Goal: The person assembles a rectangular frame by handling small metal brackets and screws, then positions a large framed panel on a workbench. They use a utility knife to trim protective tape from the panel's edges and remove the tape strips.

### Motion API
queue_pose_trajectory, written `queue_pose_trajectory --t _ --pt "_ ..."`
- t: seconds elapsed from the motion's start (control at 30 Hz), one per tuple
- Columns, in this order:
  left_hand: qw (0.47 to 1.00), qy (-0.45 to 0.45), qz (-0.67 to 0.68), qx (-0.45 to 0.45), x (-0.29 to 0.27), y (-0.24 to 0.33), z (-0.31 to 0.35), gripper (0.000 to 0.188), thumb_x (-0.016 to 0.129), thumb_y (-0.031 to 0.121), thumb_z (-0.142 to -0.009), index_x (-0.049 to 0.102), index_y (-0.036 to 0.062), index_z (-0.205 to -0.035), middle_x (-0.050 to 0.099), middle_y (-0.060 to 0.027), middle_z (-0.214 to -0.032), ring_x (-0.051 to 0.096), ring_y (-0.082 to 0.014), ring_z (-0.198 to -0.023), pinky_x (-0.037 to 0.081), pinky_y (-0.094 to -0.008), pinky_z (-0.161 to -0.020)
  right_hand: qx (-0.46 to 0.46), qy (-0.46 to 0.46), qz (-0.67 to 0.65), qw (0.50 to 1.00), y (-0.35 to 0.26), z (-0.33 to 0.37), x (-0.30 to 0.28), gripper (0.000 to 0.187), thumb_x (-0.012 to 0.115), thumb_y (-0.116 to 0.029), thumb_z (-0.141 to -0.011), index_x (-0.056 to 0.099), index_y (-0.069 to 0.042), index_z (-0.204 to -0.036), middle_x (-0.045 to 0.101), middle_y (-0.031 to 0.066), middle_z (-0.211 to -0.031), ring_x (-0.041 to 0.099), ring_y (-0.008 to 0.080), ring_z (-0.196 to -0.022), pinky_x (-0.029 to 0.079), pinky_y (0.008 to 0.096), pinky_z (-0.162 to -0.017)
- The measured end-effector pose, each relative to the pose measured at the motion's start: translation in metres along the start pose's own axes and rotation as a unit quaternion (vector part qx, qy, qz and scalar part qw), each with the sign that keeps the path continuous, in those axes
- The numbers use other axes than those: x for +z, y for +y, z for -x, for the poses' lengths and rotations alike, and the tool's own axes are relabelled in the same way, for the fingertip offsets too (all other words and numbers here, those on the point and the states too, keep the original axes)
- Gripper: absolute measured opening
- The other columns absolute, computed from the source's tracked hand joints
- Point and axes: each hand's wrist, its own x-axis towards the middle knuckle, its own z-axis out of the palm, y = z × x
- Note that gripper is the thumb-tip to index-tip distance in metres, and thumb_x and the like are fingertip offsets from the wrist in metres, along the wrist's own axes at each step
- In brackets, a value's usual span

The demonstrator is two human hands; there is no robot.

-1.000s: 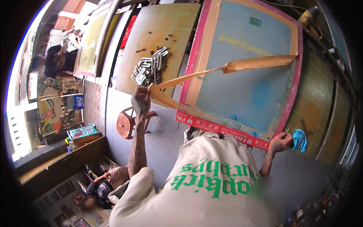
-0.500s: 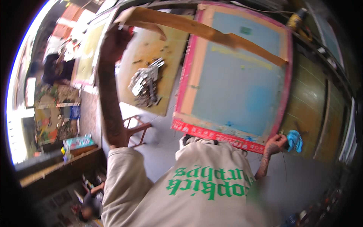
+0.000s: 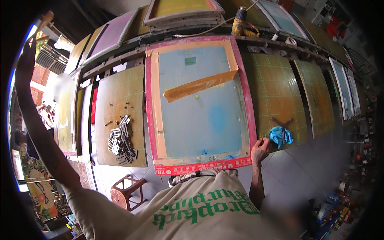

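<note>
A screen-printing frame (image 3: 151, 100) with pink edges and blue-grey mesh lies in front of me. Across its mesh slants a strip of brown tape (image 3: 200, 86), its right end at the frame's right side and its left end loose. My left hand (image 3: 29, 46) is raised far out at the upper left, dark and partly lost at the rim. A brown piece of tape (image 3: 47, 19) sticks out above it, and the fingers look closed on it. By the frame's lower right edge, my right hand (image 3: 261, 147) has its fingers pinched together; what they hold is too small to name.
A crumpled blue cloth (image 3: 281, 136) lies beside my right hand on a board (image 3: 276, 92). Metal clamps (image 3: 122, 140) are heaped on the left board (image 3: 130, 86). A reddish-brown stool (image 3: 127, 192) stands below. Behind are a yellow heat gun (image 3: 239, 22) and stacked frames (image 3: 184, 18).
My left hand has swung outward to the far left. The tape that stretched from it now lies across the mesh with a free left end. My right hand stays at the frame's lower right.
</note>
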Motion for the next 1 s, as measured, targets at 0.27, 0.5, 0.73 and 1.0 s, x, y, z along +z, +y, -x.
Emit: queue_pose_trajectory --t 0.27,0.5,0.73,1.0 --pt "0.980 0.108 -0.088 -0.142 -0.067 0.016 0.067 0.050 0.044 0.015 -0.100 0.030 0.0050 -0.146 0.042 -0.0108 -0.144 0.052 -0.0275 -0.124 0.048 -0.0354 -0.096 0.006 -0.026 -0.033 0.999 0.003 -0.002 0.007 0.007 0.055 -0.007 -0.085 0.055 -0.006 -0.092 0.059 0.0144 -0.088 0.057 0.0329 -0.085 0.045 0.0428 -0.076" --pt "0.970 0.023 -0.117 -0.211 -0.097 -0.140 0.083 0.035 0.051 0.033 -0.096 0.054 0.0120 -0.124 0.064 0.0005 -0.110 0.063 -0.0117 -0.084 0.049 -0.0244 -0.064 0.024 -0.050 0.030 0.998 0.018 0.006 0.009 0.009 0.053 -0.014 -0.091 0.055 -0.009 -0.099 0.062 0.0112 -0.091 0.061 0.0285 -0.083 0.049 0.0403 -0.072" --pt "0.970 -0.133 -0.146 -0.144 0.106 -0.131 0.098 0.032 0.051 0.010 -0.093 0.051 0.0072 -0.125 0.063 -0.0051 -0.098 0.062 -0.0112 -0.074 0.048 -0.0235 -0.053 0.014 0.009 0.018 1.000 0.007 -0.003 0.007 0.013 0.056 -0.012 -0.087 0.056 -0.006 -0.098 0.061 0.0167 -0.089 0.059 0.0356 -0.083 0.048 0.0437 -0.073" --pt "0.841 -0.532 -0.035 -0.088 0.435 -0.134 0.176 0.024 0.054 0.013 -0.091 0.062 -0.0012 -0.108 0.068 -0.0045 -0.091 0.064 -0.0106 -0.070 0.051 -0.0275 -0.057 -0.025 0.055 0.013 0.998 0.017 -0.009 0.011 0.012 0.062 -0.011 -0.082 0.055 -0.007 -0.091 0.058 0.0152 -0.080 0.059 0.0358 -0.077 0.047 0.0450 -0.067"
